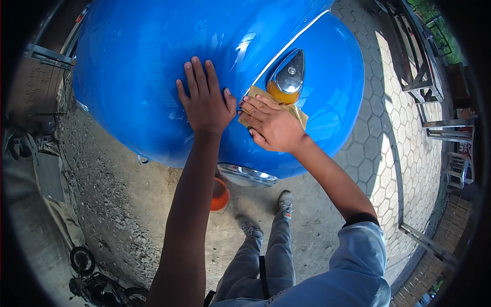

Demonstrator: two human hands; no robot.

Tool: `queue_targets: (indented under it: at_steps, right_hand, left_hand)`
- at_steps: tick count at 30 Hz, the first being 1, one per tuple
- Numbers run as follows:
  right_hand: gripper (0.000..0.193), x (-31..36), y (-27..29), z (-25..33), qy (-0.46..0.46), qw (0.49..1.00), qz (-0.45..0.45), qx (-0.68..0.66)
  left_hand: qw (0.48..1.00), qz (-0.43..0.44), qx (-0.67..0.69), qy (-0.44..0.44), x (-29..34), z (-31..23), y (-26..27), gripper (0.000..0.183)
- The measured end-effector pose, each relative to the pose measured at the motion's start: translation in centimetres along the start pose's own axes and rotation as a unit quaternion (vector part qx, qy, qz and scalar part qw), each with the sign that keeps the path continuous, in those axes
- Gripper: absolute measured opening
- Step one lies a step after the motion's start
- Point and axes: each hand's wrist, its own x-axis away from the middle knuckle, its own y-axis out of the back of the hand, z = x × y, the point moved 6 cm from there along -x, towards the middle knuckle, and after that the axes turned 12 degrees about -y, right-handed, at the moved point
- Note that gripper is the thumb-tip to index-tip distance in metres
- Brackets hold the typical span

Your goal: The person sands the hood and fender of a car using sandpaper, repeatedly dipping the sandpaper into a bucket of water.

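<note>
A glossy blue car body (153,102) with rounded fenders fills the space in front of me. My left hand (207,105) lies flat on the blue panel, fingers spread, holding nothing. Just to its right, my right hand (273,123) presses a tan cloth (299,113) against the fender, beside the pale seam line. The cloth is partly hidden under the palm and fingers. Right above it sits a teardrop-shaped chrome lamp (290,74) with an amber lens (281,95), close to my fingertips. A round chrome headlight (248,175) shows lower down, between my forearms.
An orange bucket (220,195) stands on the ground by my left forearm, close to my shoes (285,202). Hexagonal paving (368,138) runs along the right, with metal frames (450,128) beyond. At lower left is a motorcycle (99,289), with gravel (115,215) nearer the car.
</note>
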Motion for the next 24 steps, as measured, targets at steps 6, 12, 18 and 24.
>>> queue_targets:
  at_steps: [6, 12, 18, 24]
  right_hand:
    - [0.056, 4.4, 2.8, -2.5, 0.052, 0.998, 0.024, -0.006]
    - [0.057, 2.0, 0.8, -2.5, 0.071, 0.997, 0.04, -0.002]
    - [0.055, 2.4, 3.4, -0.9, 0.044, 0.997, 0.001, -0.057]
    - [0.057, 7.4, 4.9, -2.6, -0.294, 0.912, -0.073, -0.278]
  left_hand:
    - [1.0, 0.004, -0.008, -0.002, 0.0, -0.1, 0.0, 0.074]
    - [1.0, 0.009, -0.013, -0.001, 0.0, -0.1, 0.1, 0.073]
    - [1.0, 0.008, -0.024, -0.001, -0.2, -0.3, 0.1, 0.074]
    - [1.0, 0.0, -0.031, 0.003, -0.1, -0.3, 0.0, 0.07]
